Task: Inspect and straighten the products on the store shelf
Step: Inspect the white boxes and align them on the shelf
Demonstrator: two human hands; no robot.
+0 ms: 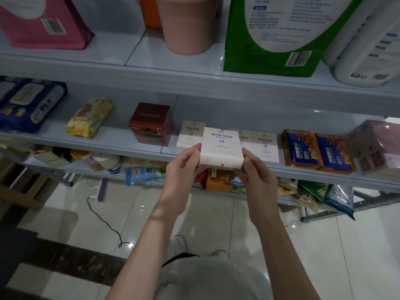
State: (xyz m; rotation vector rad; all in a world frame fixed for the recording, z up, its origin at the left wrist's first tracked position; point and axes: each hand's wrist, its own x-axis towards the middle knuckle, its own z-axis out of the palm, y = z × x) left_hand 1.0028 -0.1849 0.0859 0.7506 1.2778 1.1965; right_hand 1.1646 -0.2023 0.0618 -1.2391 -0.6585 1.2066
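Note:
A white product box [220, 146] with dark print on its front is lifted just in front of the middle shelf [121, 146]. My left hand [184, 163] grips its left edge and my right hand [257, 172] grips its right edge, fingers curled under the bottom. Behind it on the shelf stand matching white boxes: one to the left [188, 135], two to the right [264, 148], partly hidden by the held box.
On the same shelf sit a dark red box [151, 123], a yellow wipes pack [88, 116], a blue pack [30, 102], two blue-orange snack boxes [318, 151] and a wrapped pinkish bundle [376, 146]. Above stand a pink bucket [186, 24] and a green box [277, 35]. A lower shelf holds bags.

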